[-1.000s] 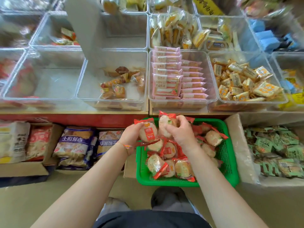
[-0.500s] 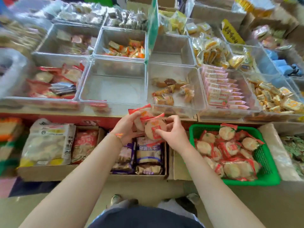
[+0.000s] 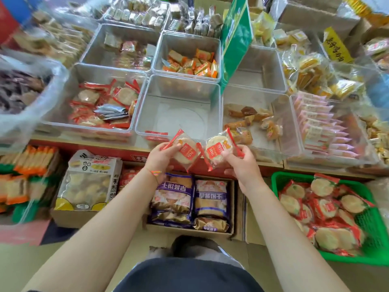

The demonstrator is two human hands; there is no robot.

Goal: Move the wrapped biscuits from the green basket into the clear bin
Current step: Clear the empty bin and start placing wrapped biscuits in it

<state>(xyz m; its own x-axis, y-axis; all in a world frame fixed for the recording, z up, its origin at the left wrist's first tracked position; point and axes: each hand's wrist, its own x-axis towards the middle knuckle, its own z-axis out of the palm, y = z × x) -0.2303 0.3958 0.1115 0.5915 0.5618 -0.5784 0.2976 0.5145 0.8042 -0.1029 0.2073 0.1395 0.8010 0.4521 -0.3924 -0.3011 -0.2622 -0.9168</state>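
Observation:
My left hand point(image 3: 158, 159) grips a round biscuit in a clear wrapper with red ends point(image 3: 183, 149). My right hand point(image 3: 240, 163) pinches a second wrapped biscuit point(image 3: 216, 149). Both biscuits hover just in front of the near wall of a clear bin point(image 3: 179, 106) that holds nothing I can see. A clear bin to its left point(image 3: 84, 81) contains several of the same red-wrapped biscuits. The green basket point(image 3: 376, 241) sits low at the right, piled with several more wrapped biscuits point(image 3: 328, 207).
More clear bins with other snacks fill the counter: orange packets point(image 3: 190, 64) behind, brown pastries point(image 3: 248, 119) to the right, pink packets point(image 3: 320, 125) beyond. A green sign point(image 3: 235, 39) stands upright. Cardboard boxes of bagged snacks point(image 3: 189, 199) sit below the counter.
The view has swung left and the green basket now lies far right. My hands carried the biscuits from the basket to the bins and have separated, one biscuit in each.

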